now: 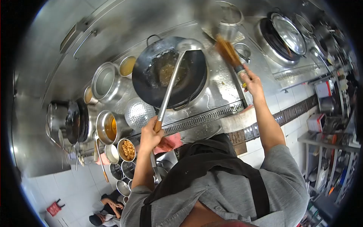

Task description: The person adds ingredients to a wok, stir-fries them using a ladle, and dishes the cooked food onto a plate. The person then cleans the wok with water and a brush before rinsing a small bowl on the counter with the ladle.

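Observation:
My left hand (152, 137) is closed around the wooden handle of a long metal ladle (172, 80), whose bowl lies over the far rim of a black wok (145, 81). Murky liquid (168, 72) sits in the bottom of the wok. To the right of the wok, my right hand (251, 80) grips a bamboo brush (228, 51) by its dark, bound end, bristles pointing up and away over the steel counter. The brush is slightly blurred.
Left of the wok are a perforated skimmer (139, 113), a pot of orange oil (109, 126) and a bowl of brown pieces (127, 150). A lidded pot (289, 34) stands at the right. Another person (109, 212) is at the lower left, near shelving-free floor tiles (72, 189).

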A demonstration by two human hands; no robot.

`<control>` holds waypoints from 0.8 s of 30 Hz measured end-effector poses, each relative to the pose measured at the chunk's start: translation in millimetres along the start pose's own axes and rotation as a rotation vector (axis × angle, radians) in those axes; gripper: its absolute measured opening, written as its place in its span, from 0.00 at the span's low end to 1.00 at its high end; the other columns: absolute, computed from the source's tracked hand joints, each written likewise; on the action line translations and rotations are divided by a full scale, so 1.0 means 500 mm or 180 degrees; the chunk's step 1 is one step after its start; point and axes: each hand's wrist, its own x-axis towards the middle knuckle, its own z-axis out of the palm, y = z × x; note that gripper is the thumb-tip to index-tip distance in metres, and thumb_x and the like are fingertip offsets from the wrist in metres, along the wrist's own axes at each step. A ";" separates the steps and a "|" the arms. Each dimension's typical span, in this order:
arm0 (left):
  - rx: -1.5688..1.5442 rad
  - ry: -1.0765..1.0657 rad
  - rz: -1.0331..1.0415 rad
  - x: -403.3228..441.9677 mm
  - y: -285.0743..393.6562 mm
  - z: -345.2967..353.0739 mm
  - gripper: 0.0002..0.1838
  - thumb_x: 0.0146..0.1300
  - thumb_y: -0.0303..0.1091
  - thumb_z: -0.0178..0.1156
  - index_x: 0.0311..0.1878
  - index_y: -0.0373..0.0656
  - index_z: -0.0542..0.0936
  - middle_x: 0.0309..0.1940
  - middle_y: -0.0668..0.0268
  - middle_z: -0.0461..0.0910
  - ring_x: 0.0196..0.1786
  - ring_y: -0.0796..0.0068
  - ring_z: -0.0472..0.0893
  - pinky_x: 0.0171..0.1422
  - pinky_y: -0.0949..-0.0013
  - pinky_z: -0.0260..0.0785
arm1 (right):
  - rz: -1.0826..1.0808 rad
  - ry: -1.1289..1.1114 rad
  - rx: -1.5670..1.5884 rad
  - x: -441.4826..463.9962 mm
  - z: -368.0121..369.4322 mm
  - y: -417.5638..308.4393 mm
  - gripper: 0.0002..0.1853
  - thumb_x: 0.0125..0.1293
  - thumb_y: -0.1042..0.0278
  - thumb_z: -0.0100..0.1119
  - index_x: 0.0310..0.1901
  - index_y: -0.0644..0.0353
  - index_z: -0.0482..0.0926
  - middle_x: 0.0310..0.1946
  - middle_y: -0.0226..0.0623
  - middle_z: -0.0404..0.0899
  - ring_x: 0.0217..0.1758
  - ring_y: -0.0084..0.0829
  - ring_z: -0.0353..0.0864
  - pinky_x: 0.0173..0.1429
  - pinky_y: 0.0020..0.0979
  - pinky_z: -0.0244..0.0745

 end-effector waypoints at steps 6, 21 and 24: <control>0.0415 -0.0362 0.0452 0.060 0.114 0.095 0.25 0.50 0.28 0.61 0.55 0.38 0.74 0.39 0.50 0.81 0.37 0.51 0.83 0.44 0.61 0.75 | -0.0903 -0.0129 -0.1318 -0.030 -0.084 0.167 0.26 0.62 0.55 0.60 0.61 0.54 0.75 0.26 0.38 0.81 0.18 0.23 0.75 0.19 0.24 0.67; 0.0213 -0.1619 -0.0745 0.114 0.144 0.593 0.28 0.60 0.32 0.49 0.61 0.25 0.63 0.37 0.34 0.78 0.46 0.40 0.80 0.52 0.50 0.73 | 0.1181 -0.0366 0.1664 -0.219 -0.111 0.136 0.32 0.57 0.66 0.67 0.60 0.67 0.64 0.37 0.46 0.81 0.32 0.33 0.83 0.32 0.29 0.77; 0.0435 -0.1857 0.0442 0.108 0.122 0.556 0.18 0.63 0.38 0.51 0.48 0.33 0.77 0.37 0.49 0.82 0.40 0.44 0.81 0.45 0.53 0.73 | 0.0308 -0.1094 0.1301 -0.165 -0.061 0.075 0.37 0.54 0.69 0.67 0.64 0.72 0.63 0.45 0.45 0.80 0.42 0.33 0.82 0.43 0.33 0.79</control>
